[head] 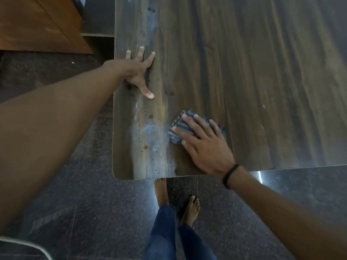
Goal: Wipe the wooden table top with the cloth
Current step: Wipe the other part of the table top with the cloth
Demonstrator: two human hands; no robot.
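Observation:
The dark wooden table top (pixel 244 72) fills the upper right of the head view, its near left corner rounded. A folded blue-grey checked cloth (pixel 177 126) lies near that corner. My right hand (pixel 202 145) presses flat on the cloth with straight fingers. My left hand (pixel 139 72) rests spread on the table's left edge, fingers straight. A pale smear and small brown spots (pixel 150 132) mark the wood just left of the cloth.
Dark speckled floor tiles (pixel 84 184) surround the table. My bare feet (pixel 176 199) stand just below the table's near edge. A brown wooden cabinet (pixel 37 25) stands at the upper left, beside the table.

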